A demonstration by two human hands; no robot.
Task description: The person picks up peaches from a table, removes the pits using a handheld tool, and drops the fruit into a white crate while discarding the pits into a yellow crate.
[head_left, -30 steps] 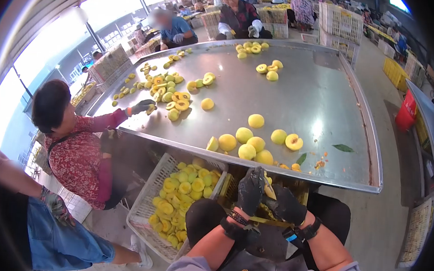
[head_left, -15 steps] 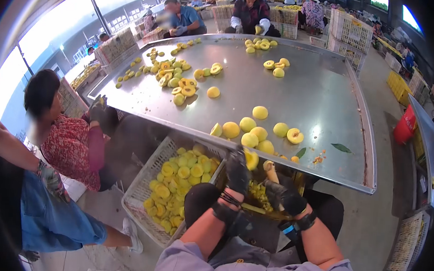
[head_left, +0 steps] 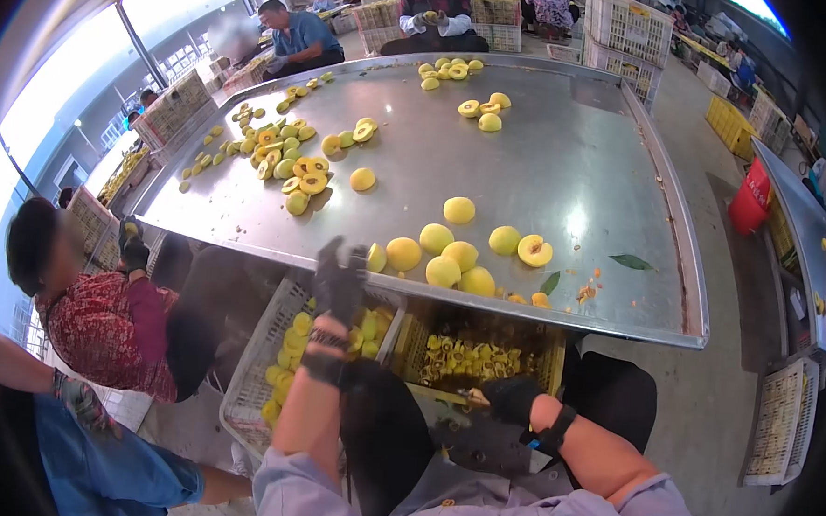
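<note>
My left hand, in a dark glove, is raised over the table's near edge and the white crate of yellow peach halves. Its fingers are apart, and I see nothing in them. Close to its fingertips lies a peach half on the metal table. My right hand, also gloved, is closed around a small hand tool; only its tip end shows. It is at the front of a yellow crate with pits and scraps inside.
Several whole and halved peaches lie along the near edge, with more halves at the left. A leaf lies at right. A seated person is on my left; two people sit beyond the table. A red bucket stands right.
My left hand has moved left and up from above the yellow crate; the peach half it held is out of it. My right hand has lowered with the tool. The view has shifted.
</note>
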